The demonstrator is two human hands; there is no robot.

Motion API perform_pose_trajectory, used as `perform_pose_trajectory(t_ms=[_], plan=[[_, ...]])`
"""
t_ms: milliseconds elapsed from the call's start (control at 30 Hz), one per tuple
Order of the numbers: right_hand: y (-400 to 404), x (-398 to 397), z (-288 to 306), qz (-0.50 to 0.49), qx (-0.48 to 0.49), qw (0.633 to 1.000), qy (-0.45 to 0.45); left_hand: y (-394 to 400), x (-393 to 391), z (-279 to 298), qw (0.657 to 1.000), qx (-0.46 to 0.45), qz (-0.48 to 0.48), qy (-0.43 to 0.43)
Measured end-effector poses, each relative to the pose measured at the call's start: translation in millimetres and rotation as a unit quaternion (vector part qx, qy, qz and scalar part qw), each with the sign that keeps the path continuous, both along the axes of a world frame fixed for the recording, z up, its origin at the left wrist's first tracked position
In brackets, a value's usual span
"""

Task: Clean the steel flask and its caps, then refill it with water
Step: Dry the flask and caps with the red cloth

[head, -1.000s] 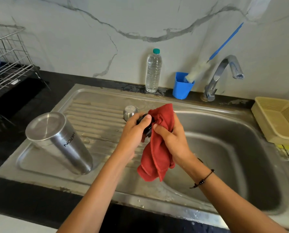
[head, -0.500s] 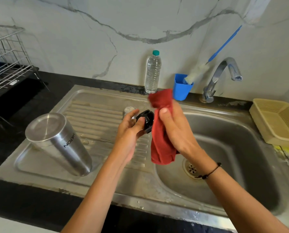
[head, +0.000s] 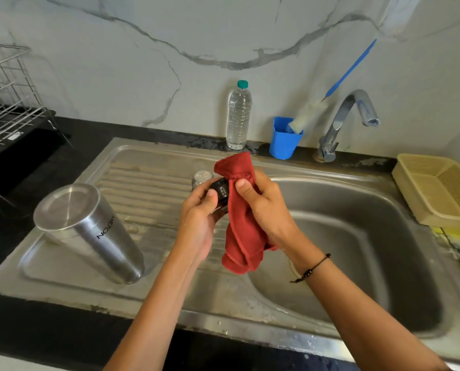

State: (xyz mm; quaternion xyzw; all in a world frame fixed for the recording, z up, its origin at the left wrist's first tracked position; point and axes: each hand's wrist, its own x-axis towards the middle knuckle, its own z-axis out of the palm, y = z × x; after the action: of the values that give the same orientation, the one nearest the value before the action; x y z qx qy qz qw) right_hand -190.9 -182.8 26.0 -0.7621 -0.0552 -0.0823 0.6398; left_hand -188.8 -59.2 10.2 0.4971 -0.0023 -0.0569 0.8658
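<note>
Flask reads "MILTON" upside down; it stands mouth-down on the sink drainboard, long axis upright, leaning in the wide view. Your left hand grips the black cap at its fingertips, above the palm. Your right hand pinches the red cloth against the cap. Steel cap sits just behind

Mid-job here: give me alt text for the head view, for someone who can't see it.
Over a steel sink, the left hand holds a black cap while the right hand grips a red cloth against it. The steel flask stands upside down on the drainboard.
</note>
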Motion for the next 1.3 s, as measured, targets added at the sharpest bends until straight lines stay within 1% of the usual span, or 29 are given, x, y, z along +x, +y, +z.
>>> perform_pose_trajectory(t_ms=[67, 100, 200, 267, 300, 367, 433, 467, 500, 533, 667, 833, 900, 967, 1033, 1133, 1200, 1300], plan=[[0, 5, -1, -0.011, 0.089, 0.993, 0.078, 1, 0, 0, 1.0, -0.018, -0.003, -0.015], [-1, 7, -2, -0.023, 0.102, 0.989, 0.101, 1, 0, 0, 0.999, -0.02, -0.005, -0.028], [-2, 10, -6, -0.079, 0.101, 0.985, 0.117, -3, 0, 7, 0.998, -0.019, -0.023, -0.046], [-2, 9, -6, -0.11, 0.115, 0.982, 0.106, -5, 3, 9, 0.998, -0.056, -0.01, -0.014], [-4, 7, -6, -0.122, 0.108, 0.982, 0.092, -5, 5, 9, 0.997, -0.081, -0.002, 0.011], [-6, -1, -2, -0.118, 0.041, 0.992, 0.03, -5, 8, 7, 0.994, -0.101, 0.016, 0.048], [-5, -9, 1, -0.08, -0.068, 0.993, -0.049, -7, 7, 5, 0.995, -0.078, 0.022, 0.053], [-3, -12, 0, -0.062, -0.121, 0.987, -0.081, -8, 6, 6, 0.996, -0.07, 0.016, 0.048], [-1, -14, 0, -0.051, -0.158, 0.98, -0.109, -8, 6, 6, 0.997, -0.068, 0.011, 0.045], [0, -15, -2, -0.05, -0.175, 0.975, -0.128, -8, 6, 6, 0.996, -0.071, 0.01, 0.046], [-1, -11, -8, -0.081, -0.172, 0.972, -0.139, -5, 7, 3, 0.998, -0.056, -0.018, 0.039], [-8, -6, -9, -0.083, -0.129, 0.985, -0.077, -7, 3, -8, 0.996, -0.069, -0.036, 0.039], [-9, -5, -10, -0.074, -0.111, 0.99, -0.048, -7, 2, -11, 0.993, -0.094, -0.034, 0.059], [-10, -4, -13, -0.074, -0.104, 0.992, -0.02, -8, 3, -13, 0.986, -0.13, -0.033, 0.102], [-13, -3, -13, -0.084, -0.1, 0.991, -0.013, -8, 4, -11, 0.981, -0.143, -0.041, 0.126], [-14, -7, -7, -0.099, -0.098, 0.989, -0.04, -5, 7, -7, 0.977, -0.155, -0.028, 0.144], [-12, -11, -2, -0.103, -0.123, 0.985, -0.071, -3, 7, -5, 0.979, -0.146, -0.009, 0.141], [-4, -16, 2, -0.07, -0.173, 0.975, -0.117, -2, 9, -8, 0.985, -0.121, -0.022, 0.121]])
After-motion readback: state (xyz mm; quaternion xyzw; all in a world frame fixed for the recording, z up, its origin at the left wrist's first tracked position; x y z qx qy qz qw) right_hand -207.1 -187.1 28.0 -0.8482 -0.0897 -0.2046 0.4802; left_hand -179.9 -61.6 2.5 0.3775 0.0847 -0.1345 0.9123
